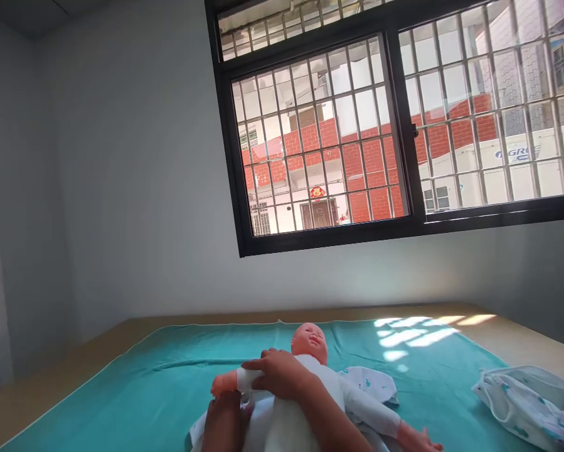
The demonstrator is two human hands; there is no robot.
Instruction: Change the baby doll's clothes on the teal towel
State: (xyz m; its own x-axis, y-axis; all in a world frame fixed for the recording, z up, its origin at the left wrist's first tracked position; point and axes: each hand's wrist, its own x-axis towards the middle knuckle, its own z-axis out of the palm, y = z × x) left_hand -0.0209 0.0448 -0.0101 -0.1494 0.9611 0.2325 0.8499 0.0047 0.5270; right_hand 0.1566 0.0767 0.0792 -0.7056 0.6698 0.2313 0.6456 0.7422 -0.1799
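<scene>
A baby doll (310, 342) in a white garment lies on its back on a teal blanket (169, 376). My right hand (278, 375) reaches across the doll's chest, and its fingers curl over the doll's sleeved arm (237, 380), which sticks out to the left. My left hand (225, 422) sits lower, in shadow, against the white garment by the doll's side; its fingers are hidden. The doll's other arm (389, 424) stretches out to the lower right. A white patterned cloth (373, 382) lies under the doll's shoulder.
A bundle of white patterned cloth (529, 402) rests on the blanket at the right. The blanket covers a tan bed surface (51, 383) set against grey walls. A large barred window (380, 138) is above, and sunlight falls on the far right of the blanket.
</scene>
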